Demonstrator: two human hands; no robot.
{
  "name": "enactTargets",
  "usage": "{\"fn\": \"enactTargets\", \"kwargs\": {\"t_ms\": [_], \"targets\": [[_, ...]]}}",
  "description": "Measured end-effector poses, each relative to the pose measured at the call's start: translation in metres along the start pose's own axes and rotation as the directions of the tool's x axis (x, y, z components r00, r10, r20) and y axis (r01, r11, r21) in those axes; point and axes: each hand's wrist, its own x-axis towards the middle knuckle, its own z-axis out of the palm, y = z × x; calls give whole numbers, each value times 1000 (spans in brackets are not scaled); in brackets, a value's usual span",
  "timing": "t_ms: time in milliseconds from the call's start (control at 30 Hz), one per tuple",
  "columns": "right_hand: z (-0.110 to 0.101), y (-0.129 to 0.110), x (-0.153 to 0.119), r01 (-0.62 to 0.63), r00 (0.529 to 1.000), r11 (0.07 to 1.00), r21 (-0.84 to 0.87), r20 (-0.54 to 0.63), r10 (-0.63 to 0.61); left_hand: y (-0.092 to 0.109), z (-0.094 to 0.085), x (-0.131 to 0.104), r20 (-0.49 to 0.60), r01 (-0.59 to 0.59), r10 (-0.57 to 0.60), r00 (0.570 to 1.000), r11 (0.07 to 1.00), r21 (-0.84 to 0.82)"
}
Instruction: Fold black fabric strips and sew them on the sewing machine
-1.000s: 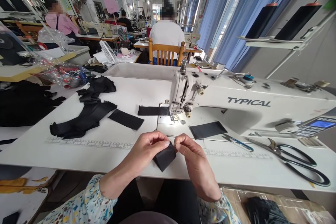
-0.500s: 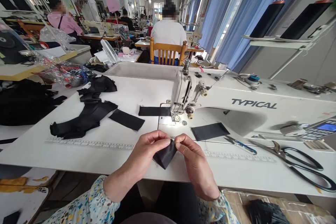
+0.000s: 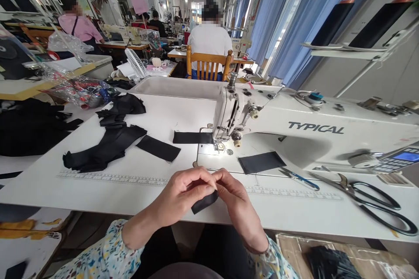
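The left hand [image 3: 183,194] and right hand [image 3: 236,202] are meeting at the fingertips, both pinching a small black fabric piece [image 3: 204,202] by its top. It's hanging beneath their fingers, between the palms, over the sewing table's [image 3: 137,198] front edge area, nearer the left hand, with the sewing machine [image 3: 307,126] standing just beyond.

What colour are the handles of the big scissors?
Black, seen best in the head view.

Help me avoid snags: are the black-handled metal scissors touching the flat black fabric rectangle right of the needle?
Apart. The head view shows a white gap between the scissors and the rectangle.
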Motion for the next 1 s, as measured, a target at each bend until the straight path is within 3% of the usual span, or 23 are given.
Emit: {"fn": "enactTargets", "kwargs": {"t_ms": [100, 200, 300, 433, 533, 700, 867, 1000], "targets": [[-4, -2, -6, -23, 998, 999, 34, -53, 25, 2, 0, 1, -91, 37, -33, 995, 999, 40], [-5, -7, -11, 7, 999, 999, -34, -31, -8, 1, 2, 1, -171, 83, -70, 983, 994, 69], [-2, -9, -11, 24, 999, 996, -91, -41, -28, -2, 4, 0, -213, 99, -85, 973, 993, 57], [2, -8, -6, 0, 1000, 999, -33, -31, -1, -2, 7, -2, -249, 104, -96, 964, 994, 18], [2, -5, -3, -24, 1000, 999, 23, -17, 24, 0, 5, -3, -223, 117, -118, 968, 993, -17], [0, 0, -2, -56, 998, 978, 200, -23, 62, -2, -5, -3, -139, 195, -238, 961, 945, -263], [0, 2, -3, -83, 995, 965, 248, -33, 94, -2, -9, -2, -47, 286, -300, 953, 939, -191], [1, 3, -4, -98, 993, 967, 234, -36, 110, 1, -5, -1, -53, 287, -298, 953, 945, -157]]}}
